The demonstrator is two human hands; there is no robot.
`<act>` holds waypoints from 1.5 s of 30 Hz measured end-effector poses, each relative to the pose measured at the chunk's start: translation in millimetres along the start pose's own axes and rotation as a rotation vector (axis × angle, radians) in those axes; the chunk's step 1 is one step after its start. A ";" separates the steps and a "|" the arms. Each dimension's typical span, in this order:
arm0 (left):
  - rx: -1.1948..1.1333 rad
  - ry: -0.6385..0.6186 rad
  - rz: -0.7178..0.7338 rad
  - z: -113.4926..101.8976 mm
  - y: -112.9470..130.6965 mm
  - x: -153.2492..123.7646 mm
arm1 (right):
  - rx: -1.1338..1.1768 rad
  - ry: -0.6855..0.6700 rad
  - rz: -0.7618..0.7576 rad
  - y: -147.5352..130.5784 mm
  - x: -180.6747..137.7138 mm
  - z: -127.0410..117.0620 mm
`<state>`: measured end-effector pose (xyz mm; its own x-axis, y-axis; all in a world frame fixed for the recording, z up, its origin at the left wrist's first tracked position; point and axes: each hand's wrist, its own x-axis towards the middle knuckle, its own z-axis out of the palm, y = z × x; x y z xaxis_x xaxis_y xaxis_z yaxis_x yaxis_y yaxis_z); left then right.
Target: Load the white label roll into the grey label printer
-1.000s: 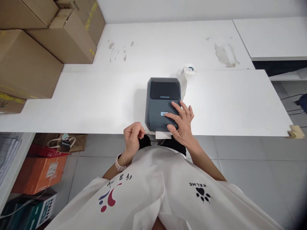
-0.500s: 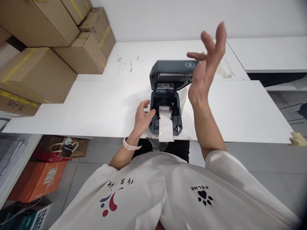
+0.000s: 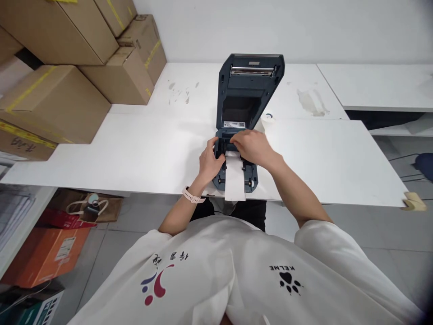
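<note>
A dark blue-grey label printer (image 3: pixel 252 174) stands at the table's front edge, its lid (image 3: pixel 248 88) raised and tilted back. From the printer bay a strip of white label paper (image 3: pixel 234 178) runs forward over the front edge. My left hand (image 3: pixel 209 162) is at the printer's left side, thumb and forefinger apart, the thumb reaching over the side wall. My right hand (image 3: pixel 252 146) comes over the right side with bent fingers pressed together, tips inside the bay behind the paper. What those fingertips touch is hidden.
A white roll (image 3: pixel 268 121) stands behind the printer on the right. Stacked cardboard boxes (image 3: pixel 64 101) fill the left of the white table (image 3: pixel 152 149). An orange box (image 3: pixel 50 255) sits below on the left. A brown piece (image 3: pixel 414 201) sticks out at the right table corner.
The lid has swung up and back to a wider opening. My right hand has left the lid and come down into the bay. My left hand has shifted slightly at the left side.
</note>
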<state>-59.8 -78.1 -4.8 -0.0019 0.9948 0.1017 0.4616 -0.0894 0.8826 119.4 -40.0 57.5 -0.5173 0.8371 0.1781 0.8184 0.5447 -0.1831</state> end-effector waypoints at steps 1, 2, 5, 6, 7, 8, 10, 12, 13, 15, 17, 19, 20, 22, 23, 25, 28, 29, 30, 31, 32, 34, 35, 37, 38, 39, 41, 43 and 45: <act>0.004 0.004 0.009 0.4 -0.8 0.0 | -0.077 -0.136 -0.002 -4.5 1.3 5.5; 0.011 0.009 0.013 0.7 -1.6 0.1 | -0.139 -0.252 -0.010 -8.5 4.0 9.7; 0.041 0.027 0.013 1.8 -4.4 0.3 | -0.193 -0.495 -0.067 -15.9 15.8 16.5; 0.044 0.034 0.015 2.2 -5.4 0.4 | -0.176 -0.540 -0.079 -15.9 19.4 16.6; 0.041 0.039 0.020 2.6 -6.5 0.5 | -0.145 -0.567 -0.088 -14.3 22.0 15.3; 0.034 0.044 0.026 2.9 -7.5 0.5 | -0.094 -0.580 -0.101 -10.8 23.1 12.1; 0.010 0.049 0.037 3.3 -9.2 0.4 | 0.103 -0.571 -0.161 1.9 18.1 -0.9; -0.022 0.044 0.042 3.3 -10.2 0.0 | 0.403 -0.498 -0.270 22.1 1.0 -21.5; -0.036 0.041 0.041 3.3 -10.6 -0.3 | 0.556 -0.437 -0.321 34.3 -12.4 -33.1; -0.060 0.035 0.033 3.4 -11.0 -0.9 | 0.768 -0.292 -0.366 60.6 -45.8 -54.1; -0.077 0.036 0.026 3.9 -11.4 -1.3 | 0.874 -0.178 -0.290 86.4 -81.2 -65.9; -0.083 0.046 0.021 4.5 -11.7 -1.4 | 0.863 -0.075 -0.054 109.5 -109.1 -63.6; -0.080 0.053 0.020 4.8 -11.7 -1.4 | 0.831 -0.021 0.098 120.0 -117.9 -56.8; -0.070 0.059 0.018 5.1 -11.5 -1.3 | 0.767 0.077 0.392 139.3 -123.9 -34.3; -0.067 0.057 0.016 5.0 -11.3 -1.3 | 0.752 0.118 0.507 148.2 -121.7 -20.2; -0.063 0.043 0.010 4.7 -11.1 -1.4 | 0.753 0.165 0.648 164.4 -110.3 7.8; -0.066 0.032 0.005 4.5 -11.4 -1.7 | 0.755 0.173 0.699 182.3 -88.0 35.3; -0.070 0.029 0.008 4.6 -11.6 -1.8 | 0.760 0.160 0.689 186.4 -81.7 38.6; -0.077 0.028 0.009 4.7 -11.8 -2.0 | 0.769 0.139 0.670 189.9 -76.5 39.1; -0.083 0.027 0.010 4.8 -11.7 -2.1 | 0.786 0.112 0.645 192.8 -72.2 37.4; -0.088 0.029 0.011 4.9 -11.3 -2.2 | 0.810 0.085 0.615 195.6 -68.2 34.0; -0.089 0.033 0.005 4.6 -9.6 -2.4 | 0.856 0.060 0.556 200.8 -59.2 25.4; -0.085 0.032 0.000 4.2 -8.3 -2.5 | 0.867 0.063 0.536 203.4 -53.0 21.7; -0.074 0.018 -0.013 3.2 -5.6 -2.9 | 0.859 0.072 0.518 208.1 -35.3 17.7; -0.071 0.009 -0.018 2.7 -4.4 -3.0 | 0.842 0.065 0.519 210.1 -24.1 17.9; -0.071 0.001 -0.020 2.3 -3.7 -3.2 | 0.819 0.051 0.530 211.7 -12.0 19.6; -0.083 -0.004 -0.012 1.9 -3.4 -3.5 | 0.780 0.029 0.572 213.6 11.5 26.2; -0.093 -0.002 -0.003 2.1 -4.3 -3.6 | 0.764 0.051 0.622 214.3 28.2 34.2; -0.092 -0.005 -0.003 2.6 -5.5 -3.7 | 0.770 0.116 0.632 214.3 32.9 39.4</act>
<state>-60.1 -81.1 -11.2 0.0010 0.9953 0.0971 0.3785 -0.0902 0.9212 267.9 106.2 -14.0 0.0177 0.9964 -0.0828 0.5281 -0.0796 -0.8455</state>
